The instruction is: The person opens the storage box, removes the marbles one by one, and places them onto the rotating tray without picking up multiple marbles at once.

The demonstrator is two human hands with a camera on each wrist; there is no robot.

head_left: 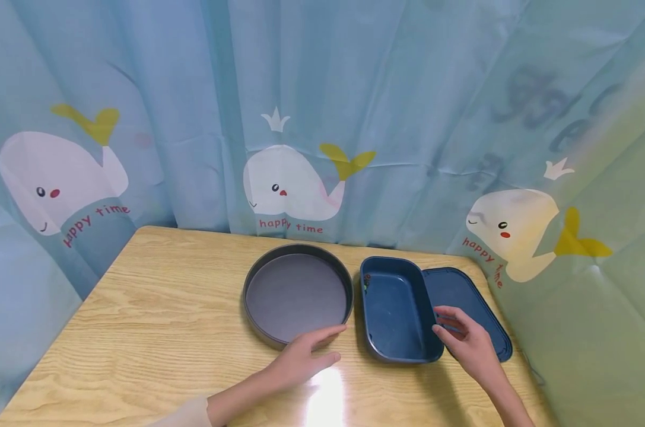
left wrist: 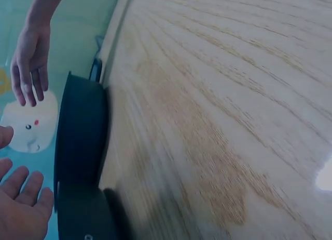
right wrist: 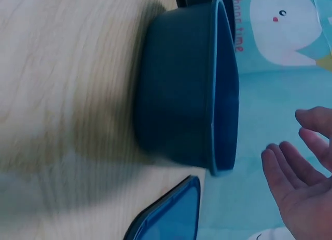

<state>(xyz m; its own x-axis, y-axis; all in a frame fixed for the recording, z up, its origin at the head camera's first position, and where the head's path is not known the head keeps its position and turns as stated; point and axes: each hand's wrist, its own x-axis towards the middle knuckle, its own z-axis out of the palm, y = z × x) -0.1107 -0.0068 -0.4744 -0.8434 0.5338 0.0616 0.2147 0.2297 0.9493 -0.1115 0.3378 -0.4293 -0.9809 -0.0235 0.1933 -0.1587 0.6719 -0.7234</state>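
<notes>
A round dark grey baking pan [head_left: 299, 299] sits on the wooden table, beside a deep blue rectangular food box [head_left: 394, 314] without a cover on it. My left hand [head_left: 301, 360] is over the pan's near right rim, fingers extended toward the box and nothing held; whether it touches the rim I cannot tell. At the box's right side hovers my right hand [head_left: 465, 344], its fingers loosely bent and holding nothing. In the right wrist view, this hand [right wrist: 306, 172] is apart from the box wall [right wrist: 176, 89]. Inside the box's far left corner is a small brown-and-green item [head_left: 367, 281], too small to identify.
A flat blue lid [head_left: 461, 293] lies right of the box, partly hidden behind it and the right hand. Blue curtains [head_left: 194, 118] printed with whales hang along the table's back and sides. Bare wooden tabletop [head_left: 156, 314] extends to the left.
</notes>
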